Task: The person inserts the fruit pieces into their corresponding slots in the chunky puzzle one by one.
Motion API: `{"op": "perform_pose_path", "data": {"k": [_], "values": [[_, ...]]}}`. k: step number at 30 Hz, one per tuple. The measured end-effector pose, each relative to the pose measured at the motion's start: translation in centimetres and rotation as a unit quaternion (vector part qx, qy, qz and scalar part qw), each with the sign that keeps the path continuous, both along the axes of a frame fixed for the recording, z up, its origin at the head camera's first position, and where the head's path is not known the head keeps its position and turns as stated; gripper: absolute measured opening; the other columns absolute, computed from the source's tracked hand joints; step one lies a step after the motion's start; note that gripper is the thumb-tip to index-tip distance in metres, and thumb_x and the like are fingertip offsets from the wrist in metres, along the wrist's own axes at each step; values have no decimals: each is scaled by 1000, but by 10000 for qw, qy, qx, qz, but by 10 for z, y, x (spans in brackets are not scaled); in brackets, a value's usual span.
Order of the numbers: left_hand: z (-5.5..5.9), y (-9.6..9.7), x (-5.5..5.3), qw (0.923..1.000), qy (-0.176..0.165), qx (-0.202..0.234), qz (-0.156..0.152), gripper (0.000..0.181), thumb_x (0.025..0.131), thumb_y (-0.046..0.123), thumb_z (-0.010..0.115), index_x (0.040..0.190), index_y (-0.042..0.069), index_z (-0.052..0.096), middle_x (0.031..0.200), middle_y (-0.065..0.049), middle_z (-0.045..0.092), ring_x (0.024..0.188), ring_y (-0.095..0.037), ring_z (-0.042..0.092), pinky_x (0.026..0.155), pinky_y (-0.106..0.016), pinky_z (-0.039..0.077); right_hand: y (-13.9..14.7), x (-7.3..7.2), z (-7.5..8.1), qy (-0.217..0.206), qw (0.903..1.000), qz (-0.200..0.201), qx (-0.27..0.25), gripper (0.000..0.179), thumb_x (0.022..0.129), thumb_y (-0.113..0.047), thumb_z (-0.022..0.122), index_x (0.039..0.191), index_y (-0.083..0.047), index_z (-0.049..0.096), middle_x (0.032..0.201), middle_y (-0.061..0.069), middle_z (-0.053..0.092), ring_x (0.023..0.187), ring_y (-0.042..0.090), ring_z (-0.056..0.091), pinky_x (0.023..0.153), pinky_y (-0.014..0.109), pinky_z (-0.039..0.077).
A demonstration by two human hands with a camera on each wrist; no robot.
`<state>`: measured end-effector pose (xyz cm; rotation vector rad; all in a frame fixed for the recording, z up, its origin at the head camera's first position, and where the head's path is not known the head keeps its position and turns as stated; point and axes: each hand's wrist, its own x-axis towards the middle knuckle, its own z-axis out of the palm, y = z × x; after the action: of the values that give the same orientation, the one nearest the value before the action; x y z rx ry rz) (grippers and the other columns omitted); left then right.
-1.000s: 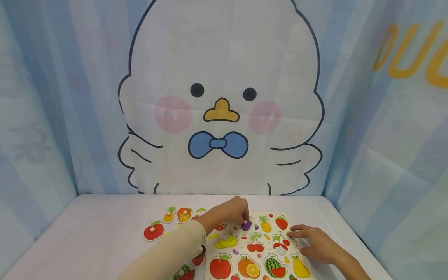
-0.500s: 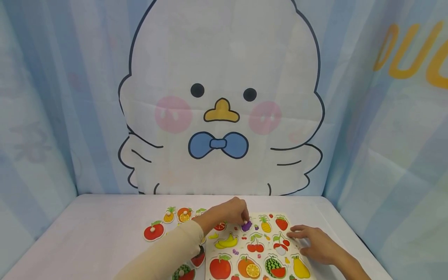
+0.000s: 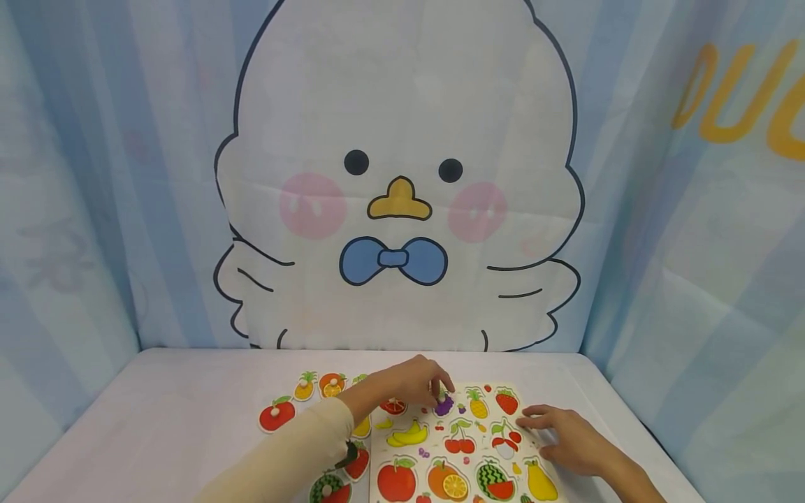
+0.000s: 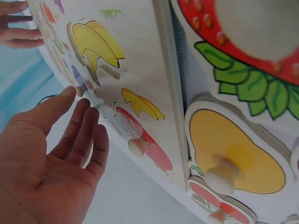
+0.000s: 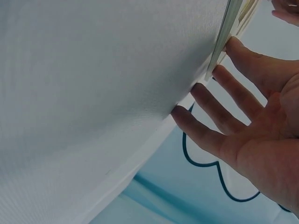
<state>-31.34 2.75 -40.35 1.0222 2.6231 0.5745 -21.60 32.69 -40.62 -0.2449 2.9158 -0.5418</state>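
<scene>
A fruit puzzle board (image 3: 483, 447) lies at the front of the white table. My left hand (image 3: 416, 381) hovers over its back row, fingers loosely bent and apart, just above a purple grape piece (image 3: 444, 406). In the left wrist view the thumb and fingers of my left hand (image 4: 56, 149) have a gap between them and pinch nothing. A red round fruit piece (image 3: 394, 406) with a knob (image 4: 136, 147) sits in the board near the left wrist. My right hand (image 3: 569, 439) touches the board's right edge (image 5: 219, 44) with spread fingertips.
Left of the board lie loose knobbed pieces: an apple (image 3: 277, 415), a pineapple (image 3: 305, 386), an orange (image 3: 332, 385), a strawberry (image 3: 357, 462), a watermelon (image 3: 330, 489) and a pear (image 4: 233, 154). A printed duck curtain (image 3: 402, 307) hangs behind the table.
My left fingers have loosened from the grape piece's knob and spread. The left forearm has shifted slightly left and toward me, uncovering more loose pieces. My right hand has stayed in place.
</scene>
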Motion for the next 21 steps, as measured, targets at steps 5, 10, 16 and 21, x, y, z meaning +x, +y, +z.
{"op": "perform_pose_path", "data": {"k": [5, 10, 16, 21], "values": [[1, -9, -3, 9995, 77, 193, -240, 29, 96, 16, 76, 123, 26, 76, 100, 9, 70, 85, -5, 60, 76, -17, 53, 1, 1, -1, 40, 10000, 73, 38, 48, 81, 1, 83, 125, -16, 77, 138, 7, 66, 129, 42, 57, 106, 68, 45], [3, -21, -4, 9991, 56, 311, -274, 23, 96, 16, 76, 117, 25, 79, 95, 11, 69, 84, -4, 60, 75, -16, 53, 2, 1, -1, 66, 9999, 104, 28, 48, 81, 1, 83, 125, -16, 77, 138, 8, 66, 129, 42, 57, 106, 67, 45], [6, -36, 0, 9990, 32, 418, -147, 17, 95, 16, 77, 110, 24, 81, 91, 11, 68, 80, -6, 60, 71, -17, 54, 2, 1, -1, 95, 9999, 129, 35, 49, 81, 1, 84, 126, -16, 76, 139, 9, 66, 129, 43, 57, 106, 67, 45], [7, -50, 3, 9982, -104, 581, -60, 17, 94, 15, 78, 110, 21, 81, 90, 11, 69, 79, -6, 61, 69, -18, 55, 0, 1, -1, 67, 10000, 5, 29, 48, 81, 1, 83, 125, -16, 77, 139, 7, 66, 131, 43, 56, 107, 67, 44]]}}
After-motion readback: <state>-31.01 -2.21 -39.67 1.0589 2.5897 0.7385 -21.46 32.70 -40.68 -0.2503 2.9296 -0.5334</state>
